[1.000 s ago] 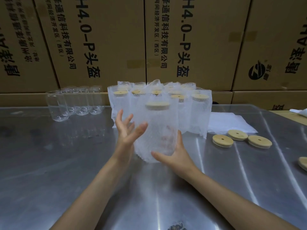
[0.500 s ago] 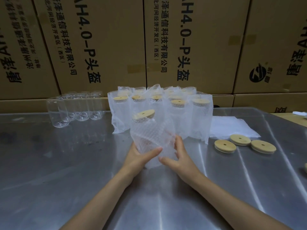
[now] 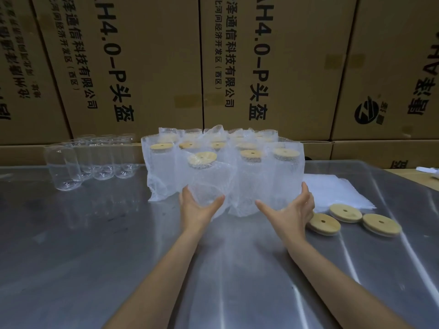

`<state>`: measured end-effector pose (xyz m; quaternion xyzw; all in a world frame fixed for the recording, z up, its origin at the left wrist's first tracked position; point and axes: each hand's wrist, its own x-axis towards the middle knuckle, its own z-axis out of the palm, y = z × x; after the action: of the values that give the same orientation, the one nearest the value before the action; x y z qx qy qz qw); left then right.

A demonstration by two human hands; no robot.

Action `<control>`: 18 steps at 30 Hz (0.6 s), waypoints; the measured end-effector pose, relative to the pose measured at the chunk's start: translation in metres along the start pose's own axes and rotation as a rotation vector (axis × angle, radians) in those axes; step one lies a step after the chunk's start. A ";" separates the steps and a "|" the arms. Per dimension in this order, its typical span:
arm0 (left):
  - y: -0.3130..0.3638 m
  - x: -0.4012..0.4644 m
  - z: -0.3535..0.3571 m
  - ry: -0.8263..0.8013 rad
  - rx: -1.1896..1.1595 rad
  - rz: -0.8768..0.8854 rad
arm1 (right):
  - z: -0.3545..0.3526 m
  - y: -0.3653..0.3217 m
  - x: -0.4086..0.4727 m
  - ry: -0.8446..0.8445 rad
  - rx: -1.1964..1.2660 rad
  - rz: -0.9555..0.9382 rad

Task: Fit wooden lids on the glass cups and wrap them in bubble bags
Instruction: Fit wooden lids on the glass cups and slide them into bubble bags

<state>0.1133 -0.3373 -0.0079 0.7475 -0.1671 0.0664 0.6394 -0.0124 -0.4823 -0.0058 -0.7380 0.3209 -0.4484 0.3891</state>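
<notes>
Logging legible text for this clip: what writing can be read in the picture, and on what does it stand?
"4.0-P头盔": large black print, turned sideways, on two brown cardboard boxes behind the steel table.
"通信科技有限公司": smaller column on the same boxes.
"经济开发区(西区)": smallest column there.
Far-left and far-right box print: cut off, unreadable.
Wooden lids, bubble bags: no text.

The desk [image 3: 99,245] is showing brushed, glossy metal, the wrapped cups [image 3: 249,172] are wearing cloudy dimpled plastic bubble bags under pale matt wooden lids [image 3: 344,212], the bare cups [image 3: 95,160] are gleaming clear smooth glass, and the cartons [image 3: 147,67] are looking like matt brown cardboard.
</notes>
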 end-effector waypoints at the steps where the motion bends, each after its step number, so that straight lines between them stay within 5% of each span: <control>1: -0.001 0.003 0.004 0.001 0.000 0.009 | 0.003 0.001 0.003 -0.005 -0.007 0.003; 18: -0.012 0.029 0.031 -0.173 -0.001 0.075 | 0.026 0.013 0.026 -0.012 0.038 -0.033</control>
<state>0.1407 -0.3709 -0.0150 0.7434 -0.2497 0.0256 0.6200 0.0194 -0.5025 -0.0144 -0.7383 0.2977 -0.4564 0.3975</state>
